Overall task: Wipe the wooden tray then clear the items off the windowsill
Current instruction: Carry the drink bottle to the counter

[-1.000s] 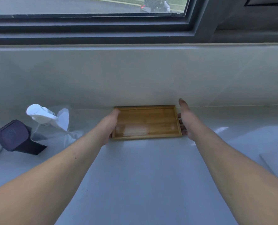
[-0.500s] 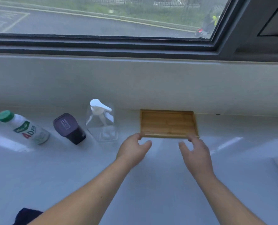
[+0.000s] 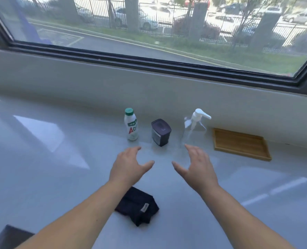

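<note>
The wooden tray (image 3: pixel 240 143) lies flat against the wall at the right of the white windowsill (image 3: pixel 59 177), with nothing on it. To its left stand a clear pump bottle (image 3: pixel 194 129), a dark square container (image 3: pixel 160 132) and a white bottle with a green cap (image 3: pixel 131 124). My left hand (image 3: pixel 129 166) and my right hand (image 3: pixel 196 165) hover open over the sill just in front of these items, fingers spread, holding nothing. A folded dark cloth (image 3: pixel 137 205) lies on the sill under my left forearm.
A low wall rises behind the items, topped by a dark window frame (image 3: pixel 149 62). A dark object (image 3: pixel 9 238) shows at the bottom left corner. Bright sun patches fall on the sill at left and right.
Both hands have left the tray and drawn back toward me. The view has swung left, so the tray now sits at the right and the bottles are centred; the cloth has come into view.
</note>
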{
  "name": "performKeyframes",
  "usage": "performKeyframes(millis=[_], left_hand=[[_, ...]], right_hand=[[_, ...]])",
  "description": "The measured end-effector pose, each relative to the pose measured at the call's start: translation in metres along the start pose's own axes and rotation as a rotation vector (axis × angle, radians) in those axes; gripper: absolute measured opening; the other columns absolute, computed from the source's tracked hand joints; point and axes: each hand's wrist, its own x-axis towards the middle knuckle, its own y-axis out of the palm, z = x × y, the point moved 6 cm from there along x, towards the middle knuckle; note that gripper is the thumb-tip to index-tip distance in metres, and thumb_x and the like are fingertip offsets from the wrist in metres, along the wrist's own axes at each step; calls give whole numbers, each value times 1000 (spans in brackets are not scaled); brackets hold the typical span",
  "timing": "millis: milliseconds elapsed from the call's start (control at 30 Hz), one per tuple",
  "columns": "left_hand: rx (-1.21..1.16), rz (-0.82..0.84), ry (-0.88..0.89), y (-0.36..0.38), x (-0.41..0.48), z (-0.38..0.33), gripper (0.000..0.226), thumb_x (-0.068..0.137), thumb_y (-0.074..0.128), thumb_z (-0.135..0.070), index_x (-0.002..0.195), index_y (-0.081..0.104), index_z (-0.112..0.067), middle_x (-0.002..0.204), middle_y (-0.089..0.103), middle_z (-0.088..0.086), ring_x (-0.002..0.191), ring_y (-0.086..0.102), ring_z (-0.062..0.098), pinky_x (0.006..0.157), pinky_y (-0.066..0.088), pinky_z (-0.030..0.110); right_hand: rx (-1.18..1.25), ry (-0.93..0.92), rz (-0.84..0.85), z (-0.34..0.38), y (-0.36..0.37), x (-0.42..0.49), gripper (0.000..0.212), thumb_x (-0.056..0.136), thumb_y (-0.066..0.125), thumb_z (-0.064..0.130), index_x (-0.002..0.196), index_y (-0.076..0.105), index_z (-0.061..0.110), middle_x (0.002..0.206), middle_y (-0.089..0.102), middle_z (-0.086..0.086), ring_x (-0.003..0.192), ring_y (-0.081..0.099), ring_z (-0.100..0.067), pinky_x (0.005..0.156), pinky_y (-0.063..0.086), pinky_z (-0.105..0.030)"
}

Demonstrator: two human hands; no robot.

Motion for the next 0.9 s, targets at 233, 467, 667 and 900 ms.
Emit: performKeyframes(millis=[233, 467, 667, 900], left_hand=[[13, -110, -90, -105, 1, 82, 91, 79, 69, -72, 153, 44, -26, 156, 48, -2, 144, 40, 25, 111, 42, 45], [45, -101, -107, -111, 53, 87, 94, 77, 69, -74, 154, 42, -28, 157, 48, -3, 146, 38, 24, 108, 44, 47], [47, -37, -121, -77, 118, 81, 97, 76, 72, -74, 155, 41, -29, 157, 48, -3, 147, 38, 23, 108, 45, 47], [-130, 3, -174, -28, 202, 70, 104, 70, 83, -66, 156, 35, -33, 156, 50, -7, 138, 50, 22, 100, 47, 40]], right_hand=[[57, -46, 36, 111, 35, 2, 86, 88, 61, 65, 159, 34, 23, 159, 41, 2, 147, 31, -21, 120, 30, -40], [27, -10, 93, 135, 81, 46, 86, 89, 59, 62, 159, 30, 22, 161, 38, 1, 145, 32, -26, 118, 33, -41], [96, 72, 160, 118, 128, 98, 86, 89, 62, 61, 159, 30, 23, 160, 38, -1, 145, 32, -26, 114, 32, -39], [767, 543, 325, 90, 186, 169, 61, 94, 59, 53, 150, 45, 32, 147, 54, -1, 119, 61, -23, 90, 52, -37]])
